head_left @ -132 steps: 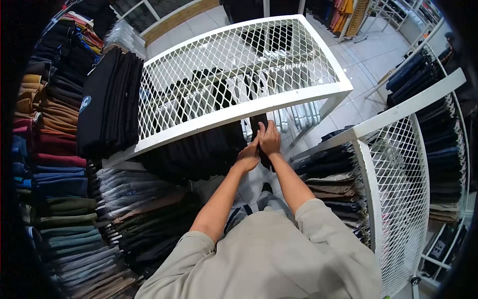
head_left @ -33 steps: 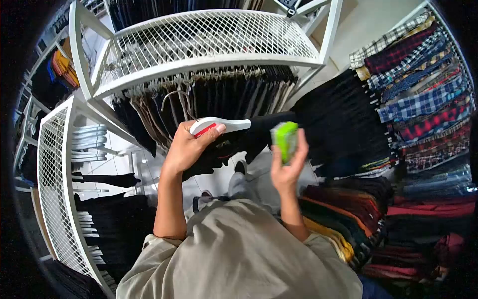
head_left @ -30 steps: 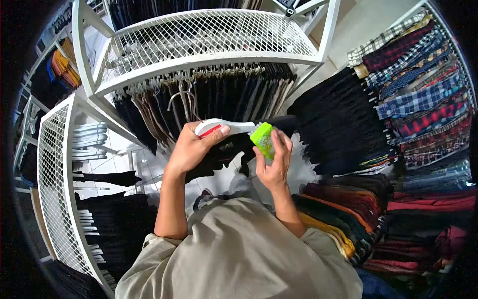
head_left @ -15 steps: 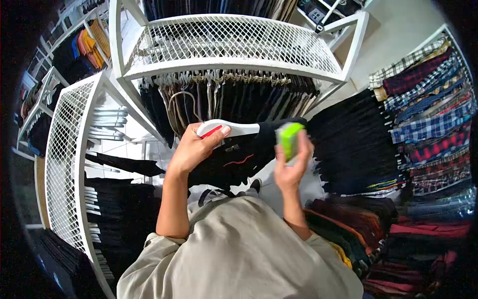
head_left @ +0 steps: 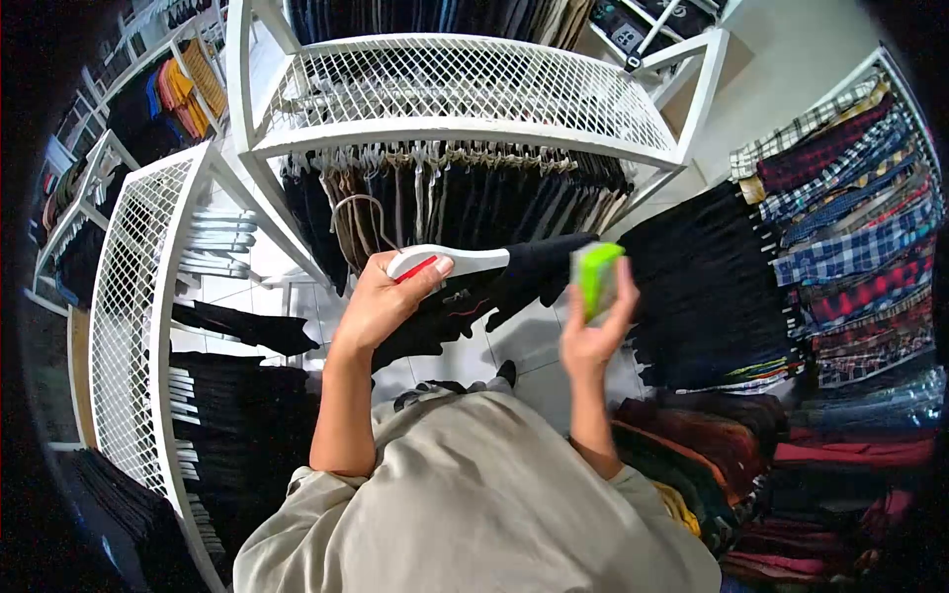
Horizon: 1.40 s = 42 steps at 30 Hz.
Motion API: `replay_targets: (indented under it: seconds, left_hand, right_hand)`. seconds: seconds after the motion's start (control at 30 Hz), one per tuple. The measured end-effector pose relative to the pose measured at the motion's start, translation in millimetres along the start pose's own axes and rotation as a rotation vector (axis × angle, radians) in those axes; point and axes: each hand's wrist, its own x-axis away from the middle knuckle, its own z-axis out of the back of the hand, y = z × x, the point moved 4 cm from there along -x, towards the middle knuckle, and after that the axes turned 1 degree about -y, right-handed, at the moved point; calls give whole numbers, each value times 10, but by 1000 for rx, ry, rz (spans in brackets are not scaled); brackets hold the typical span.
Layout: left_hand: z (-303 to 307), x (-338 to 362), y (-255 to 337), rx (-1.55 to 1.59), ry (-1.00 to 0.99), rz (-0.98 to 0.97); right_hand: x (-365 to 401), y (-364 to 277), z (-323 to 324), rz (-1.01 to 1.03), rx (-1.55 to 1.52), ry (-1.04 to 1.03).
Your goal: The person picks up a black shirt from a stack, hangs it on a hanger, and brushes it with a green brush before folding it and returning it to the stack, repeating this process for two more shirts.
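My left hand (head_left: 381, 301) grips a white hanger (head_left: 474, 260) with a red mark, its metal hook pointing up. A black garment (head_left: 435, 321) with a small print hangs from the hanger and stretches to the right. In my right hand (head_left: 596, 331) is a bright green and grey object (head_left: 596, 277), blurred by motion, held between thumb and fingers. It is at the right end of the garment; whether the two touch cannot be made out.
A white mesh-topped rack (head_left: 465, 128) of dark trousers stands ahead. To the left is another mesh rack (head_left: 133, 326) with white hangers. Black garments (head_left: 697, 287) and checked shirts (head_left: 860, 267) hang at the right, with coloured clothes (head_left: 692, 445) at the lower right.
My right hand has moved right with the green object. The black garment has swung and narrowed, with more floor showing beneath it. My left hand keeps its hold on the hanger.
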Motion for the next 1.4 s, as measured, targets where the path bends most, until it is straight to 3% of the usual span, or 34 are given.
replay_targets:
  seconds: [0.07, 0.13, 0.2, 0.33, 0.4, 0.47, 0.53, 0.6, 0.67, 0.77, 0.83, 0.87, 0.93, 1.0, 1.03, 1.07, 1.2, 1.27, 1.4]
  left_hand:
    - [-47, 3, -1, -13, -7, 6]
    - [-65, 30, -11, -39, -60, 3]
    - [-37, 61, 6, -51, -48, -45]
    - [97, 180, -45, -51, 40, -53]
    - [150, 196, -45, -113, 85, -113]
    - [112, 213, -84, -130, 111, -174]
    - [65, 204, -71, -101, 86, -191]
    - [24, 207, -55, -116, 57, -170]
    - [-1, 217, -60, -207, 34, -209]
    - [48, 248, -83, -254, 46, -218]
    - [92, 319, -97, -224, 98, -247]
    - [112, 363, -77, -302, 119, -253]
    - [141, 414, -28, -460, 158, -267]
    - [105, 440, -47, -538, 208, -276]
    - [58, 444, -18, -554, 211, -412]
    - [10, 448, 28, -570, 212, -555]
    - [-96, 391, -22, -849, 113, -684]
    - [-97, 413, -20, -924, 119, -724]
    - [-37, 474, -1, -1094, 151, -821]
  right_hand:
    - [109, -290, -169, 255, -13, -133]
    - [158, -215, -294, 355, 77, -201]
    - [116, 150, -296, 259, 92, -23]
    - [48, 932, -73, -271, 203, 34]
    - [80, 902, 49, -257, 162, 96]
    - [103, 642, 39, -221, 49, 99]
    - [84, 42, -62, -103, -133, -48]
    - [94, -373, -150, 136, -127, -232]
    - [123, -389, -301, 300, -62, -269]
    - [13, 198, -352, 139, 13, -130]
    - [-62, 748, -285, -116, 119, -147]
    - [-20, 1062, -227, -339, 186, -189]
    - [-60, 1020, -51, -278, 198, -79]
    - [-118, 689, 8, -196, 87, -108]
    - [-146, 399, 59, -127, -19, -121]
    - [-197, 102, 62, -41, -29, -166]
    - [-168, -472, -149, 205, -145, -390]
    - [-207, -262, -235, 181, -108, -329]
    - [-239, 1053, -142, -219, 268, -207]
